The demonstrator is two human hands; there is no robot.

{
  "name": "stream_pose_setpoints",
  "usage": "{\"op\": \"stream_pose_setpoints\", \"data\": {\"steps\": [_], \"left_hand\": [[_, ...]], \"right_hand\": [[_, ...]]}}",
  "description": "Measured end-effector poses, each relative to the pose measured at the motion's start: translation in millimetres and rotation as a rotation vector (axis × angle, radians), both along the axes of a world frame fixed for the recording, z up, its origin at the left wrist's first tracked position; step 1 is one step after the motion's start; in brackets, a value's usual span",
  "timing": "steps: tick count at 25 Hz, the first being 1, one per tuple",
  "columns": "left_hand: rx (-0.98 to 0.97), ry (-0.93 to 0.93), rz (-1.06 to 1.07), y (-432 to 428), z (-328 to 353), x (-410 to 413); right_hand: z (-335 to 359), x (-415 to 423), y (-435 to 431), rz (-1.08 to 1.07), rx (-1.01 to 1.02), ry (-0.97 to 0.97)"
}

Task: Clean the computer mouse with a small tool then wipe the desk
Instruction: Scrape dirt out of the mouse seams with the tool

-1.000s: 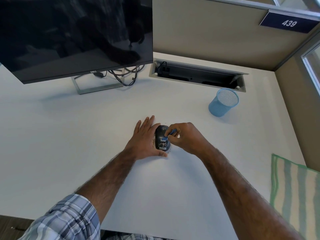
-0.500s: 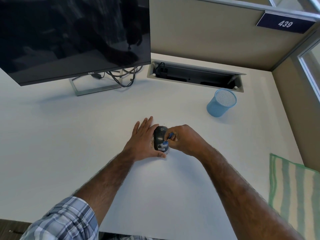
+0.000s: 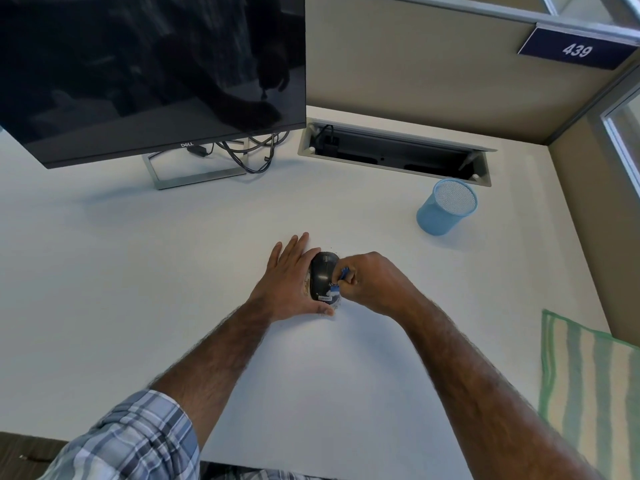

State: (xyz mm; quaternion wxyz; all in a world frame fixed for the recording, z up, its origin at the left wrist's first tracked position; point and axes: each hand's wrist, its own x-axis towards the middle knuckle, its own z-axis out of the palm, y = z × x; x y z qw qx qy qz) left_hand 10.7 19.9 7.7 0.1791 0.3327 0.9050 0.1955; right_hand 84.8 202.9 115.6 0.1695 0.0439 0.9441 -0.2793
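Observation:
A black computer mouse (image 3: 322, 274) lies on the white desk (image 3: 145, 271) near the middle. My left hand (image 3: 289, 280) rests flat against its left side, fingers stretched out and thumb curled under its near end. My right hand (image 3: 369, 282) is closed on a small blue tool (image 3: 341, 276), whose tip touches the mouse's right side. Brownish specks of dirt lie on the desk around the mouse. Most of the tool is hidden in my fist.
A green and white striped cloth (image 3: 588, 382) lies at the desk's right edge. A blue mesh cup (image 3: 446, 212) stands at the back right, near an open cable tray (image 3: 394, 152). A dark monitor (image 3: 145, 71) on a stand with cables fills the back left.
My right hand has shifted the blue tool slightly along the mouse's right side. The left hand stays against the mouse. The camera has drifted a little.

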Motion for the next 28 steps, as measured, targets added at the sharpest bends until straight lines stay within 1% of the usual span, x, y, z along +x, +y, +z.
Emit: {"op": "stream_pose_setpoints", "data": {"steps": [3, 6, 10, 13, 17, 21, 23, 25, 28], "left_hand": [[0.005, 0.000, -0.002, 0, -1, -1], [0.012, 0.007, -0.006, 0, -2, -1], [0.008, -0.001, 0.001, 0, 1, 0], [-0.003, -0.005, 0.003, 0, 2, 0], [0.004, -0.009, 0.006, 0, 5, 1], [0.004, -0.014, 0.012, 1, 6, 2], [0.005, -0.013, 0.015, 0, 6, 2], [0.007, -0.012, 0.014, 0, 6, 2], [-0.002, -0.006, 0.012, 1, 5, 2]], "right_hand": [[3, -2, -3, -0.015, -0.026, 0.047], [4, -6, -16, 0.025, -0.060, 0.091], [-3, -3, -21, 0.099, 0.034, 0.032], [-4, -2, -12, 0.071, 0.091, -0.017], [0, -7, -9, -0.001, 0.026, 0.029], [-1, -5, -2, 0.036, 0.068, -0.044], [1, -6, 4, -0.025, 0.004, -0.034], [4, -7, 6, -0.069, -0.056, 0.020], [7, -8, 5, -0.062, -0.050, 0.030]]}}
